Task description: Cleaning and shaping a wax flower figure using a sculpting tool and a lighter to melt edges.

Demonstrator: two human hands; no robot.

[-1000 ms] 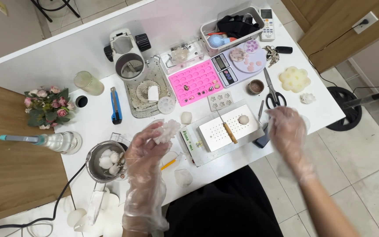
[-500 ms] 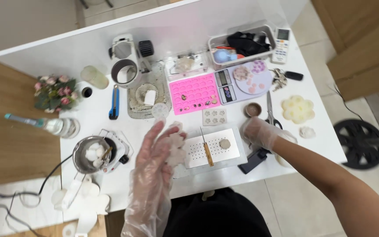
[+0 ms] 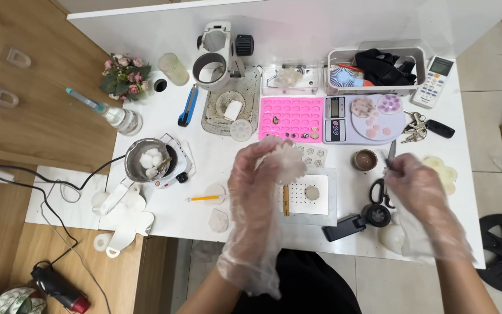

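White table (image 3: 216,174) beside wood flooring, viewed from above. Left hand (image 3: 260,192), in a loose clear glove, holds a thin translucent flower-shaped cast (image 3: 286,160) above the table, fingers pinching its near edge; the piece looks light, brittle and slippery, best gripped at the rim. Right hand (image 3: 416,189), also gloved, pinches a slim metal tool (image 3: 390,154) just beside a small brown cup (image 3: 365,160). Below lie a perforated white board (image 3: 303,197) and scissors (image 3: 379,192); beyond, a pink silicone mould (image 3: 291,119) and a digital scale (image 3: 358,119); at far left, a pot on a small hotplate (image 3: 152,163).
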